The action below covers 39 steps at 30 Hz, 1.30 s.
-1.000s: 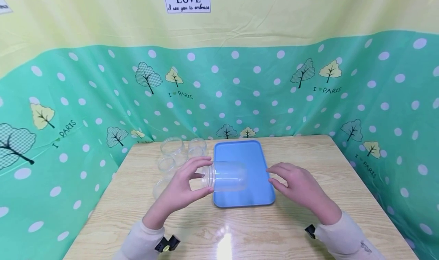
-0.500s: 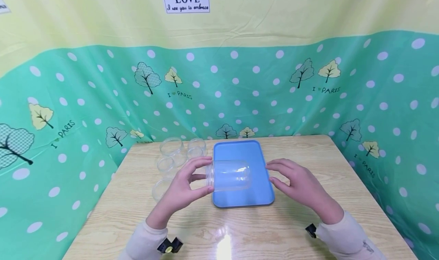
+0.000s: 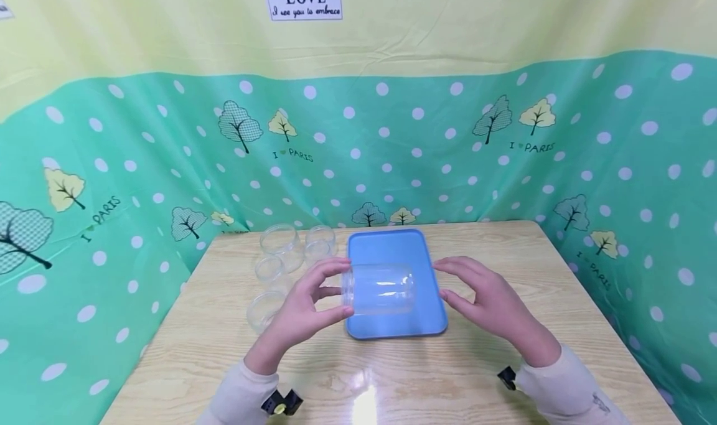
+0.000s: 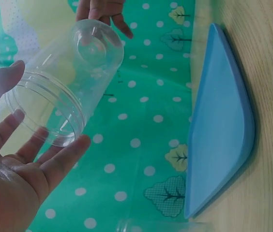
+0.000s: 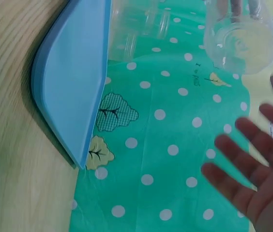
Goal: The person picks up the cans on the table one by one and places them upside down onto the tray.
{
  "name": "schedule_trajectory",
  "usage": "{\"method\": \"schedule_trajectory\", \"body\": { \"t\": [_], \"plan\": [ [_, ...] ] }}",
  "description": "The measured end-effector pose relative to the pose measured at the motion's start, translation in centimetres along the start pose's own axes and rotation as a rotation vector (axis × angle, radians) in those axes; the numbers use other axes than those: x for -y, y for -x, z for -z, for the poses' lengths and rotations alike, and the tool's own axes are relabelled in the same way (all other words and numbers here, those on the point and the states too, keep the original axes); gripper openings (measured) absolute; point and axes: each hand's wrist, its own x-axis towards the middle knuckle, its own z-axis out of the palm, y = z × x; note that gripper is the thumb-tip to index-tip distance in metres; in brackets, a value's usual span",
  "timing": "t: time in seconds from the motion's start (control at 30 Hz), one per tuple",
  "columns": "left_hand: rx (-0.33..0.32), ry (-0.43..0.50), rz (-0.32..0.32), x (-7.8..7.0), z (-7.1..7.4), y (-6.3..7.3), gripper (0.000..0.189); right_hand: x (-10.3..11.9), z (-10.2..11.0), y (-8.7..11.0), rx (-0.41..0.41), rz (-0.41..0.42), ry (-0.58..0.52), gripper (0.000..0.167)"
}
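Note:
My left hand [image 3: 313,300] grips a clear plastic jar [image 3: 383,288] by its threaded neck, thumb on one side and fingers on the other. The jar lies sideways in the air above a blue tray [image 3: 386,244], its base pointing right. In the left wrist view the jar's [image 4: 85,72] wide mouth faces the palm and shows no lid. My right hand [image 3: 484,294] hovers beyond the tray's right edge, apart from the jar's base, with fingers spread and nothing held. In the right wrist view the jar's base [image 5: 243,46] faces the right fingers [image 5: 243,159].
Several clear jars [image 3: 280,241] stand on the wooden table [image 3: 196,350] left of the tray, partly behind the left hand. A green and yellow dotted curtain [image 3: 358,132] encloses the table at the back and sides.
The left hand has shifted slightly right with the jar, bringing its base nearer to the right hand. The right hand has barely moved, and its fingers look a little wider apart.

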Motion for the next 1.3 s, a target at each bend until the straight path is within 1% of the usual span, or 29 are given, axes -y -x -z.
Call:
{"method": "schedule_trajectory", "body": {
  "t": [0.17, 0.23, 0.37, 0.53, 0.8, 0.97, 1.17, 1.3],
  "plan": [
    [0.007, 0.018, 0.022, 0.2, -0.4, -0.1, 0.064, 0.1, 0.0, 0.1, -0.03, -0.065, -0.047, 0.057],
    [0.006, 0.025, 0.028, 0.2, -0.4, -0.1, 0.064, 0.3, 0.0, 0.1, -0.027, -0.068, -0.089, 0.058],
    [0.001, 0.029, 0.029, 0.2, -0.4, -0.1, 0.063, 0.6, 0.0, -0.2, 0.0, -0.02, -0.155, 0.061],
    [0.008, 0.045, 0.034, 0.6, -0.7, -0.4, 0.064, 0.9, -0.1, -0.2, 0.035, 0.052, -0.193, 0.068],
    [0.024, 0.123, 0.062, 0.7, -1.4, -0.2, 0.064, 1.0, -1.1, 0.0, 0.058, 0.1, -0.288, 0.081],
    [0.028, 0.144, 0.073, 0.9, -1.6, -0.1, 0.062, 1.0, -1.8, 0.0, 0.05, 0.148, -0.338, 0.082],
    [0.017, 0.182, 0.081, 1.1, -1.8, 0.0, 0.063, 1.3, -2.2, 0.1, 0.05, 0.147, -0.376, 0.083],
    [0.013, 0.199, 0.081, 1.0, -1.9, 0.0, 0.063, 1.4, -2.4, 0.1, 0.015, 0.177, -0.408, 0.085]
  ]
}}
